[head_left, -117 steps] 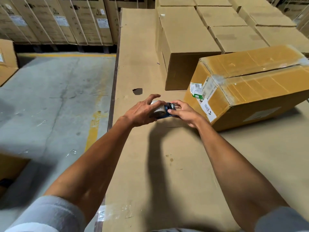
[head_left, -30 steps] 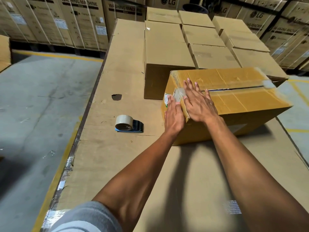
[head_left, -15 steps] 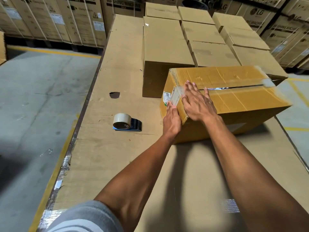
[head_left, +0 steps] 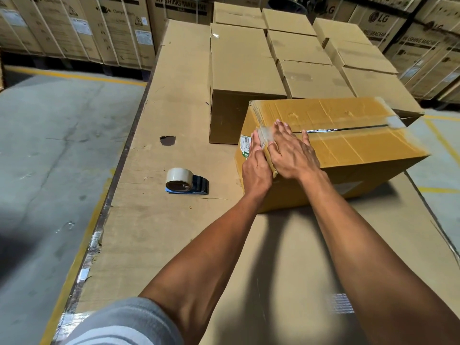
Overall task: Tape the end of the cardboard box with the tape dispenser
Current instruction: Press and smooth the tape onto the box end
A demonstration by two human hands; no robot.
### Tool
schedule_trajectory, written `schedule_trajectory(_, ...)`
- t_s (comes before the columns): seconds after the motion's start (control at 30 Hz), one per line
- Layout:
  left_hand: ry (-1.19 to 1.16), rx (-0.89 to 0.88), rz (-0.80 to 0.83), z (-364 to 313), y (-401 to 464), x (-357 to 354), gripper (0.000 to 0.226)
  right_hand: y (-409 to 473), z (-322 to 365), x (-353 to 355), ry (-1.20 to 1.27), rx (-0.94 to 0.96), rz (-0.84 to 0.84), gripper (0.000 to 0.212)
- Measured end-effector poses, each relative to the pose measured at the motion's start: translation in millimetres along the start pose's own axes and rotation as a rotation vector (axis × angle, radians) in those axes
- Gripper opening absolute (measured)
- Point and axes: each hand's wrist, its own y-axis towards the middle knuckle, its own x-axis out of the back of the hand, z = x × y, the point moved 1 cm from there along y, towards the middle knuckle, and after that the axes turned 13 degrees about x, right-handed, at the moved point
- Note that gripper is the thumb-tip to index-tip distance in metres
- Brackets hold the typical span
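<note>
A yellowish cardboard box (head_left: 348,145) lies on a cardboard-covered work surface (head_left: 161,232), its top seam running right from the near-left end. Clear tape (head_left: 265,134) wraps over that end's top edge. My left hand (head_left: 256,168) lies flat against the end face, fingers over the tape and a white label. My right hand (head_left: 291,153) presses flat on the box top beside the seam. The blue tape dispenser (head_left: 185,182) with a beige roll rests on the surface to the left of the box, apart from both hands.
Several plain cardboard boxes (head_left: 239,70) stand in rows behind the taped box. A dark hole (head_left: 167,140) marks the surface. Concrete floor (head_left: 49,158) drops off on the left; tall printed cartons (head_left: 87,31) line the back and right.
Earlier both hands held the dispenser; it now lies on the surface. Over the last second both hands stay pressed on the box end, shifting slightly along the tape.
</note>
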Motion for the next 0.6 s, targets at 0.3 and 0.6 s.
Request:
schedule_trajectory(0.3, 0.12, 0.255, 0.107, 13, -7, 8, 0.058, -6, 2, 3, -0.075, 0.117, -0.025, 0.066)
schedule_trajectory(0.6, -0.207, 0.039, 0.153, -13, 0, 5, 0.068, -7, 2, 2, -0.026, 0.122, -0.004, 0.063)
